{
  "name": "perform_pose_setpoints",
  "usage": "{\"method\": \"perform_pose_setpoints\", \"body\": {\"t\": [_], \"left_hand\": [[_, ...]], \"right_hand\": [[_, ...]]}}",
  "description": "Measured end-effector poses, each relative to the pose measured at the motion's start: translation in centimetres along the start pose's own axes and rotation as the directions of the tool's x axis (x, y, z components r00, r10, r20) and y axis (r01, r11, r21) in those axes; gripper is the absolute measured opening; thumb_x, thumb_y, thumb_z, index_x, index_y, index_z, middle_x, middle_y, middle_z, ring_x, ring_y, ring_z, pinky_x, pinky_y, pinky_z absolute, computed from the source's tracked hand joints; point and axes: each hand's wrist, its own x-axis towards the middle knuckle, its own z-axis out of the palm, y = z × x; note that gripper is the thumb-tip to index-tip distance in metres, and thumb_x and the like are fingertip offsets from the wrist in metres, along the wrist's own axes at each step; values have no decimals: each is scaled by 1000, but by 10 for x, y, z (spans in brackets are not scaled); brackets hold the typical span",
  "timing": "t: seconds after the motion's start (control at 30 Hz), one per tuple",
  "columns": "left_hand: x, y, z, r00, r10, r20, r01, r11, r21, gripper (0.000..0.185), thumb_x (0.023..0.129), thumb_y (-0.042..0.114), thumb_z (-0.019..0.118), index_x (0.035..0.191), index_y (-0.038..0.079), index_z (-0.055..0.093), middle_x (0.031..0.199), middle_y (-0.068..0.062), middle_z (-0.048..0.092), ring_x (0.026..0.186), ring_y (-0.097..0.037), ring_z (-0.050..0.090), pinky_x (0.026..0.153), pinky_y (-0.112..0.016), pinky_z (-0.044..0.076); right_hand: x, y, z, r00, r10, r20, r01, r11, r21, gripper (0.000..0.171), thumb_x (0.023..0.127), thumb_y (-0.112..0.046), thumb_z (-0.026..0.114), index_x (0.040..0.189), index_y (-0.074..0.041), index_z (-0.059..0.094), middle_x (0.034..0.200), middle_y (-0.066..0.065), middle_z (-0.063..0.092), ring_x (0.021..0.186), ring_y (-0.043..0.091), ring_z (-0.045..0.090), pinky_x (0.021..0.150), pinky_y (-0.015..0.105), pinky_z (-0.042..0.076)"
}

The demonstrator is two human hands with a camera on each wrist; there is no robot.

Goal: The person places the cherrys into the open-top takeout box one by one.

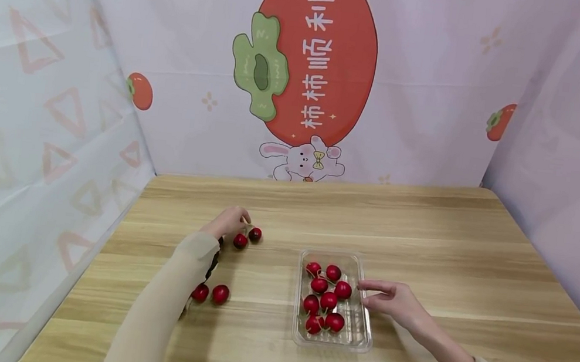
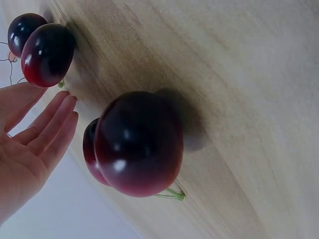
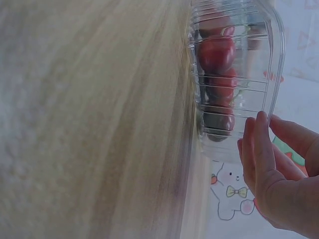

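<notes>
We are holding our left hand [image 1: 227, 223] just beside the far pair of cherries [image 1: 240, 241] on the wooden table [image 1: 423, 230], its thumb and fingers standing apart, though we are finding it impossible to tell whether they are touching the stems [image 2: 61, 83]. With our right hand [image 1: 398, 303] we are pinching the clear tray [image 1: 356, 328] by its rim, and in it more cherries [image 1: 328, 301] are lying close together; another pair [image 1: 220, 294] is resting near our left sleeve [image 1: 155, 302]

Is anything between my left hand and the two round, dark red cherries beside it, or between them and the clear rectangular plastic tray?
Nothing visible separates your left hand from the cherries. From them to the tray, only the tray's own raised side wall stands in the way.
</notes>
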Motion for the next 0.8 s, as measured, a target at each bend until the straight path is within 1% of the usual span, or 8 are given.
{"method": "perform_pose_setpoints", "body": {"t": [0.17, 0.33, 0.5, 0.53, 0.6, 0.63, 0.77, 0.8], "left_hand": [[1, 1, -1, 1000, 12, 1, -12, 1000, -22, 24, 75, -7, 52, 94, -3, 65, 91, -16, 62, 81, -24, 55, 72, -35, 47], [4, 2, 0, 1000, -2, 9, 3, 1000, -26, 24, 72, -8, 51, 89, -1, 67, 86, -13, 62, 78, -22, 53, 70, -34, 46], [5, 2, 0, 997, -64, 32, 65, 997, -46, 16, 77, -4, 55, 86, 1, 67, 84, -10, 61, 77, -21, 54, 68, -32, 46], [5, 3, 0, 996, -79, 36, 81, 995, -56, 14, 78, -4, 55, 85, 1, 66, 83, -10, 60, 76, -21, 53, 67, -31, 46], [4, 5, 1, 995, -87, 39, 90, 994, -65, 10, 78, -4, 57, 83, 1, 65, 81, -10, 60, 73, -20, 53, 66, -29, 45], [4, 5, 1, 996, -87, 37, 89, 994, -65, 9, 77, -4, 58, 81, 1, 64, 80, -10, 60, 72, -19, 53, 65, -28, 45], [3, 6, 4, 999, -31, 21, 31, 999, -31, 6, 76, -6, 59, 77, -1, 61, 75, -11, 59, 67, -19, 53, 62, -27, 45], [4, 6, 4, 999, -29, 23, 30, 999, -27, 6, 75, -7, 59, 77, -1, 61, 75, -12, 59, 68, -20, 53, 62, -28, 45]], "right_hand": [[0, 1, -1, 1000, -5, 6, 5, 1000, 0, 49, 81, -18, 63, 120, 9, 48, 115, 26, 53, 88, 22, 62, 77, 23, 48], [0, 1, -1, 1000, -5, 4, 5, 1000, -11, 49, 82, -18, 63, 120, 8, 48, 114, 24, 54, 88, 21, 62, 79, 25, 48], [0, -1, -1, 1000, -7, 5, 7, 1000, -22, 49, 82, -19, 62, 121, 7, 48, 114, 24, 55, 89, 21, 62, 82, 31, 47], [0, -1, -1, 1000, -7, 5, 8, 1000, -22, 49, 82, -19, 62, 121, 8, 48, 115, 24, 54, 90, 21, 62, 82, 32, 47], [0, -1, -1, 1000, -8, 3, 8, 1000, -22, 49, 82, -18, 62, 121, 8, 48, 116, 24, 53, 89, 20, 62, 82, 31, 48], [0, -1, -1, 1000, -8, 2, 8, 1000, -23, 49, 82, -18, 62, 120, 8, 48, 116, 24, 53, 89, 20, 62, 81, 30, 48], [-1, 0, -1, 1000, -7, 0, 7, 1000, -20, 48, 82, -17, 63, 120, 9, 48, 115, 25, 53, 89, 20, 62, 79, 24, 48], [-1, 0, 0, 1000, -7, 0, 7, 1000, -20, 49, 82, -17, 63, 120, 9, 48, 115, 25, 54, 89, 20, 62, 79, 23, 48]]}}
